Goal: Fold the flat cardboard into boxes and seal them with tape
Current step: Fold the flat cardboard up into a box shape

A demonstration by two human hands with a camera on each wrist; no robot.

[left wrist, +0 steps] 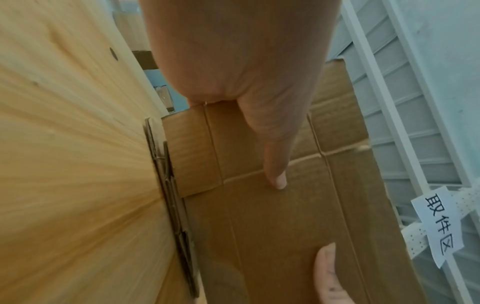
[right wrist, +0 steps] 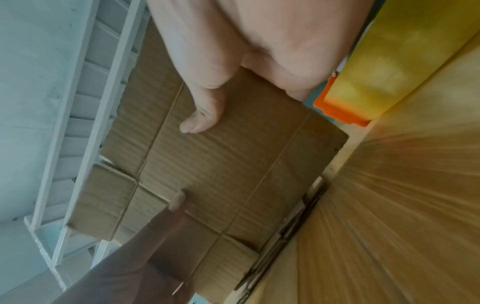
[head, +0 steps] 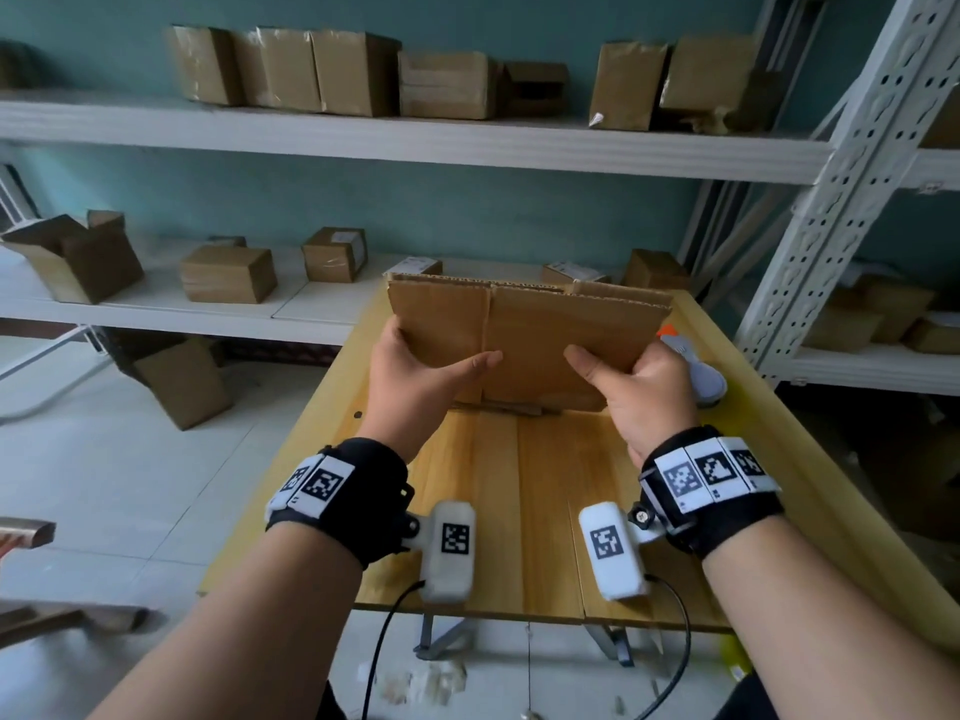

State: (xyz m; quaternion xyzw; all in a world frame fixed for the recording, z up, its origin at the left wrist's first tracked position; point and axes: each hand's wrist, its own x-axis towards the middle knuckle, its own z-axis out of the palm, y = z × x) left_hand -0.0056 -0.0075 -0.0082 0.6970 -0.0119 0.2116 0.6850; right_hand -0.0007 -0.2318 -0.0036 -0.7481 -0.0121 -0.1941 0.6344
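— What have the hands got?
— The left hand (head: 415,374) and right hand (head: 641,379) both pinch the flat cardboard (head: 535,337), thumbs in front, fingers behind.
— Where is it?
— Tilted up over the wooden table (head: 519,485), above more flat pieces (left wrist: 171,197); a tape dispenser (head: 696,366) sits at three o'clock.

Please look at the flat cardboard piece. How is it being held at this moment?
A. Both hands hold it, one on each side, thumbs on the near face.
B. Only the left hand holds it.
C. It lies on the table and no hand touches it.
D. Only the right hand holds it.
A: the left hand and the right hand each grip one side of the flat cardboard, thumbs pressed on its near face, above the wooden table.
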